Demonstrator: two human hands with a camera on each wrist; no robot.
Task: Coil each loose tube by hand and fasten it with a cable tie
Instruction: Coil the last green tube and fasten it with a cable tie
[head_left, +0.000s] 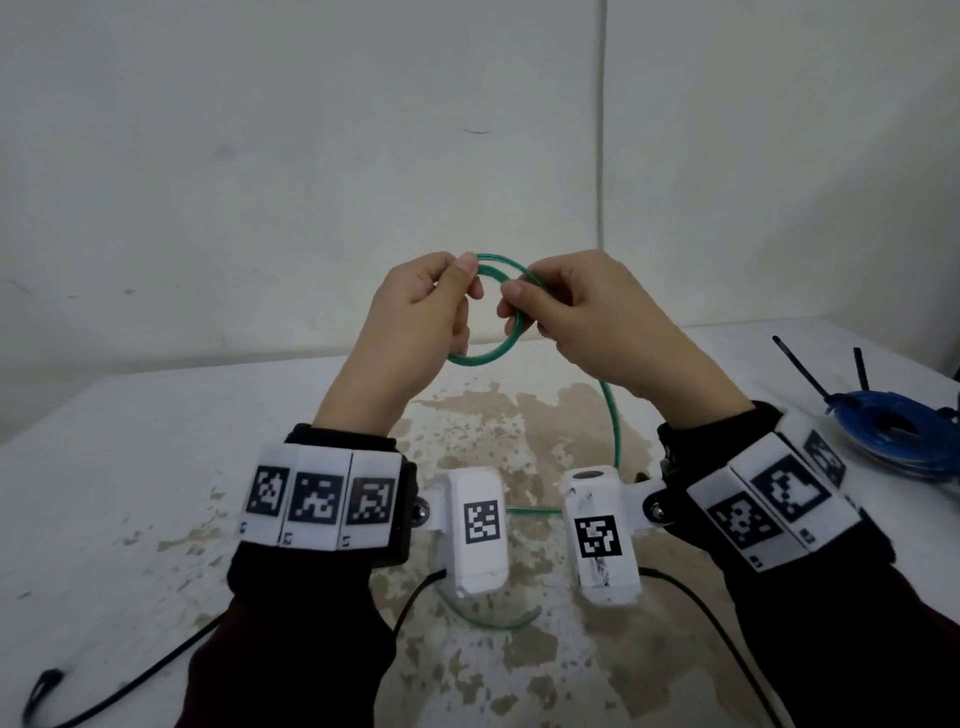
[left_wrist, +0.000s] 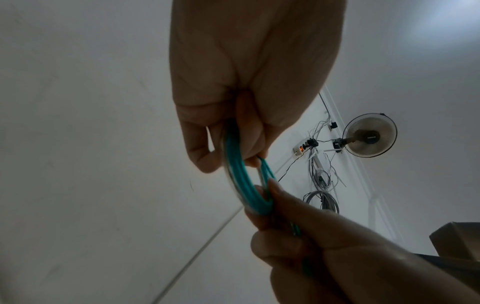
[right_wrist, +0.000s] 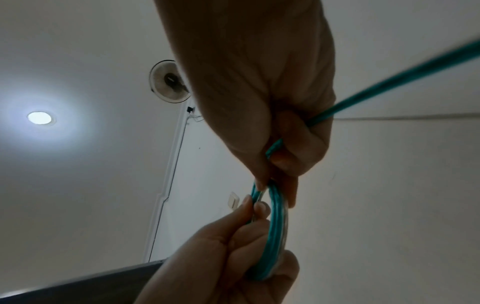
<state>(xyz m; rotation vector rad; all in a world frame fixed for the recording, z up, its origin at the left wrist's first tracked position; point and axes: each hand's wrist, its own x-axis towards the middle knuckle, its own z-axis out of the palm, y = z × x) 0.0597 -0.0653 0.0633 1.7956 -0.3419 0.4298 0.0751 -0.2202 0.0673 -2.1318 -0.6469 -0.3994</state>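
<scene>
A green tube (head_left: 480, 358) is wound into a small coil held up above the table. My left hand (head_left: 415, 312) grips the coil's left side, thumb and fingers curled round the bundled loops (left_wrist: 237, 170). My right hand (head_left: 566, 306) pinches the right side of the coil (right_wrist: 276, 226). The tube's loose tail (head_left: 615, 421) drops from the right hand to the table and curves under my wrists. In the right wrist view the tail (right_wrist: 389, 76) runs off to the upper right.
A blue tube coil (head_left: 898, 431) with black cable ties (head_left: 802, 366) standing out of it lies at the table's right edge. The white table (head_left: 130, 441) has a worn brown patch in the middle. Black wrist-camera cables (head_left: 130, 680) trail off the near edge.
</scene>
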